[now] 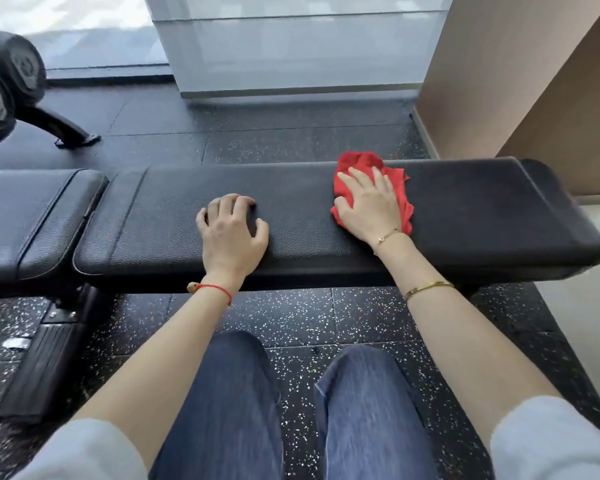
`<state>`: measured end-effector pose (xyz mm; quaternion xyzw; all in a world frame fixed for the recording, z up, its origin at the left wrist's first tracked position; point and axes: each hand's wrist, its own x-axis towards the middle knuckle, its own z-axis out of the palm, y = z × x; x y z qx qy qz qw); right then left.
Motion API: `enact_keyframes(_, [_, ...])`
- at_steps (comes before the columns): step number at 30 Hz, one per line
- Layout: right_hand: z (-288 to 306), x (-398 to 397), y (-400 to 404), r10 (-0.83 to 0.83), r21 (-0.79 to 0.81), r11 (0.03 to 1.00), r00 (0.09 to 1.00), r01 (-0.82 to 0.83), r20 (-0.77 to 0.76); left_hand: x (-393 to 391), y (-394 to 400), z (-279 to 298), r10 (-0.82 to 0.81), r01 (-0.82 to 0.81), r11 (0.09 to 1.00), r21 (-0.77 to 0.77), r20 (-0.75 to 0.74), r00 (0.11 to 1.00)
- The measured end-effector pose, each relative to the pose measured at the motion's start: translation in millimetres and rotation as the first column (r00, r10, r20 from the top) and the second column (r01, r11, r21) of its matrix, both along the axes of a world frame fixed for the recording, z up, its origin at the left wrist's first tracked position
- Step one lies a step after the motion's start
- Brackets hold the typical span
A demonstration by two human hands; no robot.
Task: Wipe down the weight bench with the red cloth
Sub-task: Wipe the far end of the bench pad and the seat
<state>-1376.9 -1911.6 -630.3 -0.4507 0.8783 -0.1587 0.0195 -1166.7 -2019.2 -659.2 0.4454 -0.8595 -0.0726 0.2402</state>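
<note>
Bench [326, 188] padding is black with a pebbled, leather-like grain, a long flat pad with rounded corners and a stitched seam near its left end. A separate, shorter seat pad [32, 216] of the same material sits just beside it on the left, with a narrow gap between the two.

The red cloth [364, 164] lies crumpled on the right half of the long pad, soft and wrinkled, with frayed edges showing beyond the hand. The right hand [371, 206] presses flat on top of it, fingers [361, 180] straight and slightly spread, not curled round the fabric. Two thin gold bracelets [426, 287] circle that wrist and forearm.

The left hand [231, 230] rests on the bare pad near its middle, well apart from the cloth, fingertips bent down against the surface and holding nothing. A red string band [219, 291] is tied at that wrist.

Below, the floor [309, 317] is dark rubber tile flecked with white. Blue denim trousers [243, 403] show at the bottom edge. Round black dumbbell ends [11, 81] on a rack stand at upper left, somewhat blurred.
</note>
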Motion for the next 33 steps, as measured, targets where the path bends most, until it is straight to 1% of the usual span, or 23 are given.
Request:
enact_keyframes(4, [-4.2,34.5,-3.1,0.248,-0.016,0.969,0.969,-0.248,-0.010,-0.2,0.5,-1.8,0.000,0.000,1.000,-0.017,-0.026,1.000])
enact_keyframes(5, [-5.5,37.9,2.5,0.276,-0.029,0.961,0.961,-0.276,-0.015,-0.3,0.4,-1.6,-0.003,0.003,1.000,-0.016,-0.035,0.999])
enact_keyframes(7, [-8.0,32.2,21.4,0.278,-0.049,0.959,0.960,-0.279,-0.021,-0.4,0.7,-1.2,-0.017,0.016,1.000,-0.010,-0.045,0.999])
enact_keyframes(10, [-12.3,1.4,57.6,0.209,-0.056,0.976,0.977,-0.211,-0.036,1.1,2.0,-1.3,-0.023,0.023,1.000,-0.002,-0.043,0.999])
enact_keyframes(14, [-11.9,-52.4,98.9,0.013,-0.060,0.998,0.999,-0.016,-0.043,0.8,5.2,-0.6,-0.013,0.013,1.000,-0.007,-0.041,0.999])
enact_keyframes(17, [-8.2,-83.4,95.2,-0.111,-0.045,0.993,0.994,0.110,-0.024,-0.1,6.2,0.1,-0.001,0.000,1.000,-0.012,-0.046,0.999])
enact_keyframes(19, [-6.4,-90.2,76.7,-0.139,-0.029,0.990,0.990,0.139,-0.009,-0.8,6.3,0.2,0.006,-0.006,1.000,-0.015,-0.045,0.999])
enact_keyframes(22, [-3.0,-79.0,43.4,-0.078,0.006,0.997,0.996,0.078,0.030,-2.2,6.3,1.0,0.013,-0.014,1.000,-0.008,-0.030,0.999])
enact_keyframes(26, [0.5,-33.9,15.4,0.122,0.028,0.992,0.992,-0.123,0.030,-2.6,7.0,1.5,0.015,-0.015,1.000,-0.006,-0.017,1.000])
enact_keyframes(29, [-2.3,-4.9,21.3,0.257,0.006,0.966,0.966,-0.257,-0.001,-3.0,5.7,2.8,0.015,-0.015,1.000,-0.008,-0.009,1.000])
enact_keyframes(31, [-4.5,-4.3,39.6,0.265,-0.020,0.964,0.964,-0.265,-0.010,-3.3,7.0,3.9,0.014,-0.014,1.000,-0.009,0.006,1.000])
enact_keyframes(33, [-7.3,-14.6,63.7,0.211,-0.036,0.977,0.977,-0.212,-0.022,-3.3,9.2,5.1,0.008,-0.008,1.000,-0.012,0.018,1.000])
